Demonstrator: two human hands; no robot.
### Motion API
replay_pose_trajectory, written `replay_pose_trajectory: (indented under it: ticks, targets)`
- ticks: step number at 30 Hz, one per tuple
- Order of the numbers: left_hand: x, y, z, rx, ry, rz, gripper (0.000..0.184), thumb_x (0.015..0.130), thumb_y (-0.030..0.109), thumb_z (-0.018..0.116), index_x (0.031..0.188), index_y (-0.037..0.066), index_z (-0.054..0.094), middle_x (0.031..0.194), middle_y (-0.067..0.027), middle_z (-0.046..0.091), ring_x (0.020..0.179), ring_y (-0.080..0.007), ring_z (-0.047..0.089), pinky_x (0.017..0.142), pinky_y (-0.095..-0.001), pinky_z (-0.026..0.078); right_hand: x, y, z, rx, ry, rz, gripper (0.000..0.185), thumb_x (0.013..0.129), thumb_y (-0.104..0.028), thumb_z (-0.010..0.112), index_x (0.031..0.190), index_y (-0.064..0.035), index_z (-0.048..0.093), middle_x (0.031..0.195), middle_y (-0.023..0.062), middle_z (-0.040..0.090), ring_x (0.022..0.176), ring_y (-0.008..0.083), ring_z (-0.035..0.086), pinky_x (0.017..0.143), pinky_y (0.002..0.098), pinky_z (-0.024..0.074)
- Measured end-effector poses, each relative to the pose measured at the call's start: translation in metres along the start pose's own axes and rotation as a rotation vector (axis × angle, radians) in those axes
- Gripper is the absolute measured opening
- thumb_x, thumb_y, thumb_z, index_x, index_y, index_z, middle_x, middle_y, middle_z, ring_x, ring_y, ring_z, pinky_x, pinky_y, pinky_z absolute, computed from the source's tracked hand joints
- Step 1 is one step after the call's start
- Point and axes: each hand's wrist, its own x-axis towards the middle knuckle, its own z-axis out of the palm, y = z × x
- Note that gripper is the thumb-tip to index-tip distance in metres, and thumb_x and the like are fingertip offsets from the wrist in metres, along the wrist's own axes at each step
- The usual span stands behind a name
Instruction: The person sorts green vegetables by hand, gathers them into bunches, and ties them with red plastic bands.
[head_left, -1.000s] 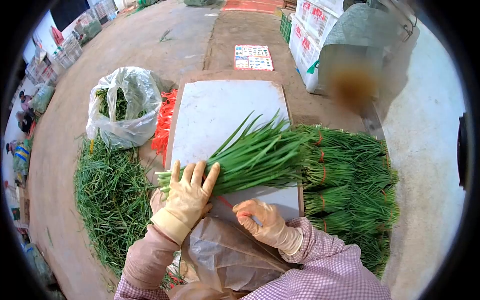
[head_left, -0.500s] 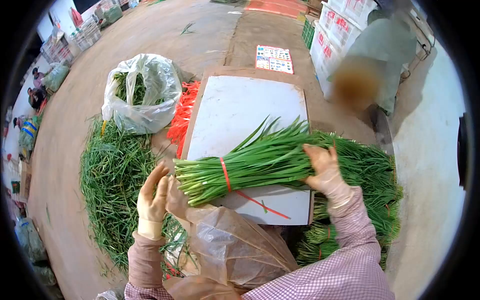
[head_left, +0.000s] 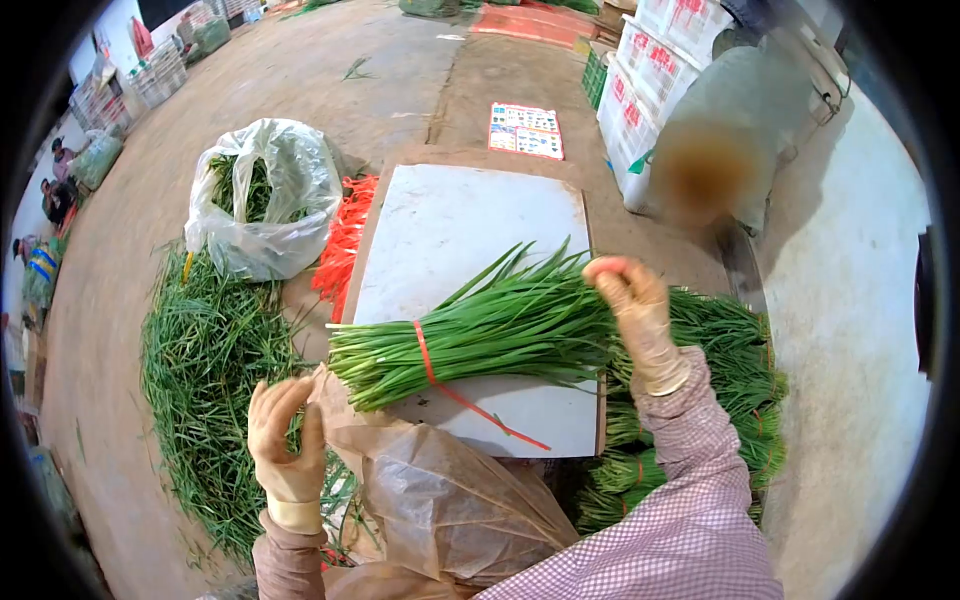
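Observation:
A bunch of garlic chives [head_left: 490,335] lies across a white board [head_left: 470,215], pale cut ends to the left and leaf tips to the right. A red tie [head_left: 424,350] circles it, and a loose tail of the tie trails over the board. My left hand [head_left: 283,440], in a pale glove, is held up left of the cut ends, fingers bent and thumb apart, with nothing in it. Above the leaf tips is my right hand [head_left: 635,310], also gloved, its fingers loosely curved; I see nothing held there.
Loose chives [head_left: 215,390] are heaped on the floor at left, beside a clear plastic bag [head_left: 300,235] of greens. Red ties [head_left: 345,240] hang at the board's left edge. Tied bunches [head_left: 720,350] are stacked at right. White crates [head_left: 645,90] and a blurred person [head_left: 745,110] are beyond.
My right hand has come off the leaves and risen slightly. My left hand has moved down and away from the cut ends. The bunch stays on the board; the view has shifted a little.

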Motion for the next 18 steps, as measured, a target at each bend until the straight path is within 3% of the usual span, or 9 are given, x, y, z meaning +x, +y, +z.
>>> replay_pose_trajectory:
  ticks: [2,5,6,8,10,11,14,16,18]
  targets:
    - [0.03,0.031,0.005,0.087,-0.118,0.11,0.031,0.076,0.005,0.064,0.107,0.007,0.065,0.107,-0.0129,0.063,0.105,-0.0319,0.057,0.102,-0.0496,0.033,-0.01,0.007,0.014,-0.217,-0.116,-0.069,0.006,0.084,-0.009,0.065,0.09,-0.0075,0.065,0.083,0.0048,0.066,0.074,0.017,0.061,0.068,0.0297,0.0517]
    - [0.061,0.054,0.031,0.19,-0.352,0.277,0.039,0.075,0.019,0.067,0.114,0.013,0.063,0.123,-0.0139,0.056,0.117,-0.033,0.049,0.105,-0.0512,0.025,-0.042,0.035,0.023,-0.668,-0.113,-0.599,0.008,0.082,-0.011,0.065,0.088,-0.0082,0.061,0.082,0.0055,0.062,0.076,0.0216,0.059,0.067,0.0367,0.05]
    - [0.064,0.054,0.041,0.196,-0.427,0.296,0.042,0.075,0.02,0.067,0.116,0.013,0.062,0.123,-0.0136,0.055,0.116,-0.0333,0.05,0.103,-0.0514,0.028,-0.055,0.039,0.022,-0.768,-0.104,-0.718,0.01,0.08,-0.011,0.066,0.088,-0.0086,0.06,0.082,0.0055,0.06,0.077,0.0224,0.058,0.067,0.0384,0.0493]
    - [0.059,0.046,0.056,0.026,-0.621,0.268,0.043,0.074,0.02,0.068,0.117,0.015,0.061,0.121,-0.0126,0.056,0.113,-0.0326,0.051,0.098,-0.0509,0.033,-0.074,0.039,0.015,-0.694,-0.086,-0.678,0.013,0.08,-0.01,0.066,0.091,-0.0098,0.059,0.085,0.0031,0.059,0.078,0.0198,0.057,0.067,0.0386,0.0487]
    - [0.054,0.045,0.06,0.074,-0.603,0.352,0.044,0.072,0.019,0.069,0.115,0.017,0.063,0.119,-0.0106,0.057,0.109,-0.0304,0.052,0.092,-0.0477,0.037,-0.087,0.033,0.004,-0.599,-0.117,-0.498,0.014,0.079,-0.009,0.068,0.09,-0.0092,0.06,0.084,0.0027,0.061,0.077,0.0198,0.058,0.068,0.0387,0.0484]
    - [0.05,0.044,0.059,0.089,-0.583,0.37,0.044,0.07,0.019,0.07,0.114,0.018,0.064,0.119,-0.0097,0.057,0.107,-0.0294,0.053,0.09,-0.0464,0.037,-0.089,0.03,0.0,-0.432,-0.062,-0.363,0.013,0.079,-0.007,0.068,0.089,-0.0086,0.06,0.081,0.0027,0.062,0.073,0.0212,0.059,0.068,0.0371,0.0487]
    - [0.046,0.04,0.057,0.104,-0.538,0.379,0.046,0.066,0.018,0.073,0.111,0.021,0.065,0.12,-0.0082,0.058,0.106,-0.0276,0.053,0.087,-0.044,0.038,-0.088,0.035,-0.007,-0.107,0.228,0.012,0.012,0.084,-0.003,0.065,0.096,-0.0054,0.063,0.085,0.0035,0.065,0.073,0.0138,0.061,0.066,0.0258,0.0493]
    - [0.045,0.04,0.058,0.091,-0.536,0.373,0.046,0.066,0.017,0.073,0.111,0.021,0.065,0.12,-0.008,0.058,0.106,-0.0276,0.053,0.087,-0.0442,0.037,-0.082,0.033,-0.014,0.021,0.247,0.058,0.017,0.086,-0.003,0.063,0.103,-0.0042,0.063,0.087,0.0032,0.065,0.074,0.0105,0.061,0.065,0.0232,0.049]
    - [0.044,0.04,0.059,0.095,-0.53,0.374,0.046,0.065,0.017,0.073,0.111,0.021,0.066,0.12,-0.0079,0.058,0.106,-0.0276,0.053,0.087,-0.0439,0.037,-0.073,0.022,-0.019,-0.092,0.08,0.029,0.023,0.085,-0.005,0.065,0.108,-0.0056,0.063,0.081,0.0037,0.064,0.07,0.0114,0.06,0.061,0.0244,0.0481]
